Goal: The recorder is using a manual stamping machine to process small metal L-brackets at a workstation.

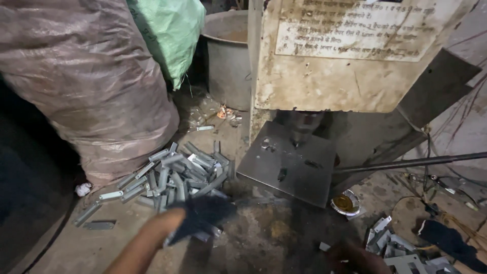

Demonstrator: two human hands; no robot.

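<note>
- Left hand (200,215), in a dark glove, is reaching over dull grey metal strips (175,175); finger grip unclear.
- Right hand (355,256) is lying blurred beside bent brackets (393,248).
- A stained cream sign (355,28) is hanging above the steel plate (289,162).

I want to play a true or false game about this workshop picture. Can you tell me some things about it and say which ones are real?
1. The left hand wears a dark glove and reaches toward a pile of grey metal strips. True.
2. The metal strips are stacked neatly in a box. False: they lie loose in a heap on the floor.
3. A flat metal plate sits under the machine's worn panel. True.
4. The small round tin beside the plate holds blue paint. False: what is in it looks yellowish.
5. A big sack stands left of the pile. True.
6. The right hand holds a hammer. False: no hammer shows; it is dim, near more metal pieces.
</note>
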